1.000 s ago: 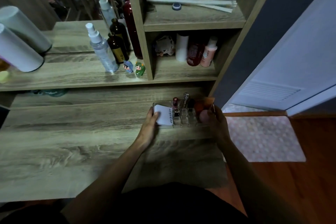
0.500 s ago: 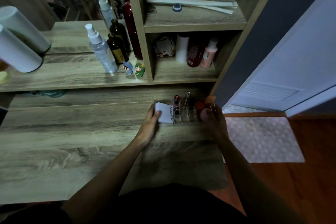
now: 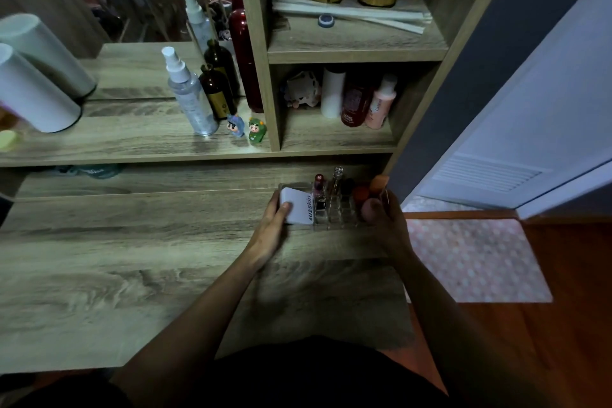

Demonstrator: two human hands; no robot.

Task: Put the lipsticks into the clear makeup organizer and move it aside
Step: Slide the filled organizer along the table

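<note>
The clear makeup organizer (image 3: 334,214) stands at the far right of the wooden desk (image 3: 132,258), close to the back ledge. Several lipsticks (image 3: 319,187) stand upright in its slots, and a white compact marked "4U2skin" (image 3: 298,205) lies in its left part. My left hand (image 3: 273,225) grips the organizer's left end, thumb resting on the compact. My right hand (image 3: 384,215) grips the right end, where orange and pink sponges (image 3: 362,194) sit beside my fingers.
Behind the desk a shelf unit (image 3: 258,76) holds a spray bottle (image 3: 188,93), brown bottles (image 3: 215,93), two small figurines (image 3: 246,129) and several toiletries (image 3: 357,99). White cylinders (image 3: 29,83) stand at the left. To the right the desk ends; below lie a dotted mat (image 3: 470,258) and a white door (image 3: 546,109).
Both hands have pushed the organizer slightly farther back toward the ledge, keeping hold of its two ends.
</note>
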